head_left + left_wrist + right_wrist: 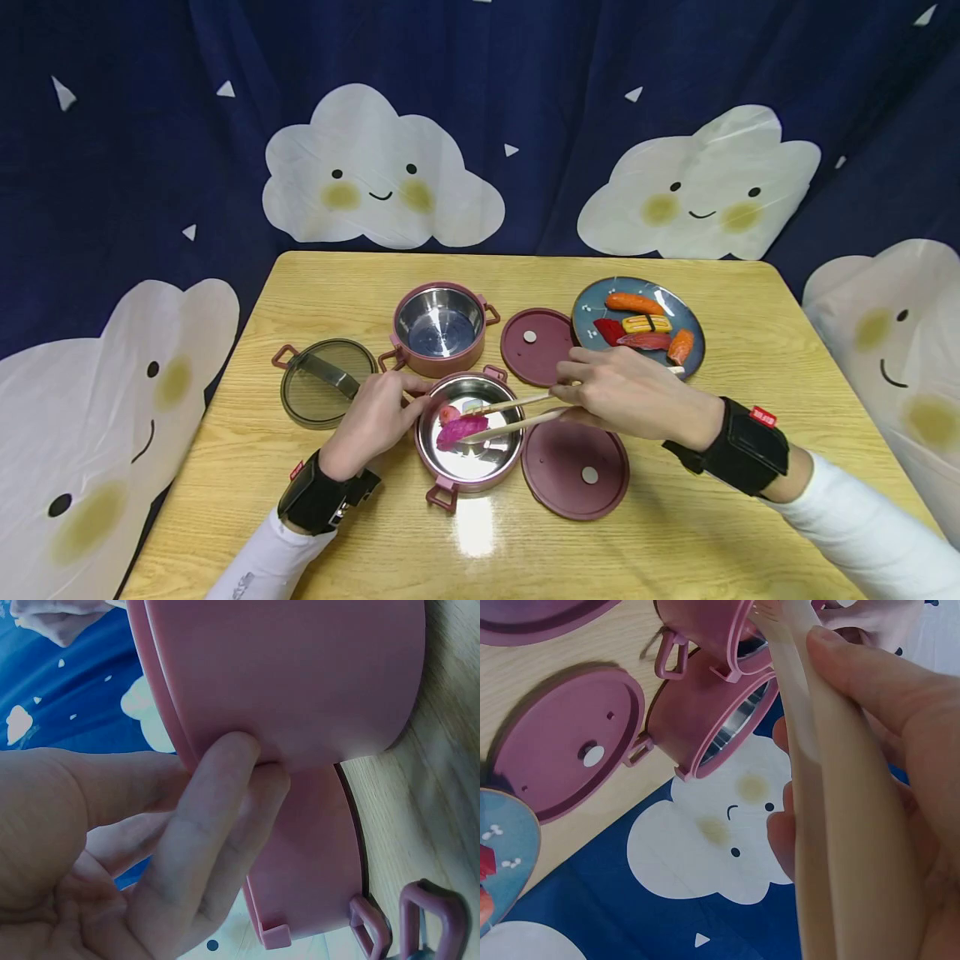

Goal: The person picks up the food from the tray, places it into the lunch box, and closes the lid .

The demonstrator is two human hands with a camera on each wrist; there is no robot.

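My left hand (381,417) pinches the rim of the front pink pot (480,481), a steel-lined pot with two handles. In the left wrist view, fingers (225,787) of that hand lie against the pot's outer wall (300,682). My right hand (633,392) holds a pair of beige tongs (517,427), whose tips reach into the pot. At the tips is a magenta toy food piece (461,432); whether they grip it, I cannot tell. A small pinkish-red piece (448,414) and a whitish piece (472,406) lie beside it in the pot.
Behind stands a second pink pot (440,364). A see-through lid (303,396) lies at left. Two dark pink lids (540,321) (577,492) lie right of the pots. The blue plate (592,312) at back right bears several toy sushi pieces.
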